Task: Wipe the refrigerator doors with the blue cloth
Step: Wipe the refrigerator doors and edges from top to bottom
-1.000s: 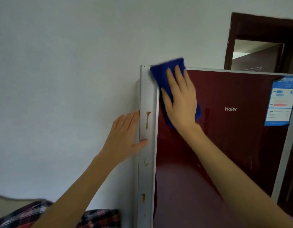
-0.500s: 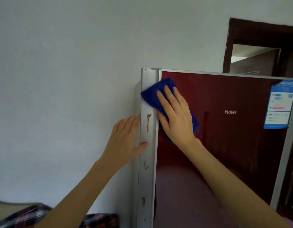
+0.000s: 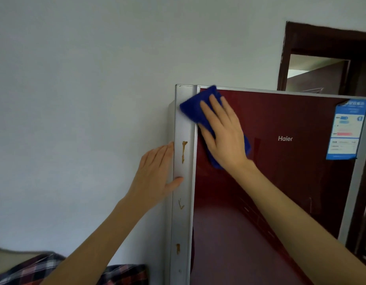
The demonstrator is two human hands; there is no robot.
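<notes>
Near the top left corner of the dark red refrigerator door (image 3: 280, 182), the blue cloth (image 3: 195, 108) lies flat against the glossy front, its left tip lapping onto the silver edge strip (image 3: 183, 124). The right hand (image 3: 225, 136) presses on it with the palm. Its grip is spread, with the fingers straight and slightly apart, pointing up and left, and none curled round the fabric. A lower corner of the cloth shows past the heel of the hand. The left hand (image 3: 155, 173) rests lower down against the refrigerator's left side. Its grip is flat too, fingers straight and together along the side panel, thumb tip on the front of the strip. Brown drip stains (image 3: 184, 151) run down that strip, one just beside the left fingers and smaller ones below the thumb. Farther right on the door are a white brand name (image 3: 285, 138) and a blue-and-white label (image 3: 345, 130). A pale wall (image 3: 75, 99) fills the left, and a dark door frame (image 3: 322, 44) stands far right.
</notes>
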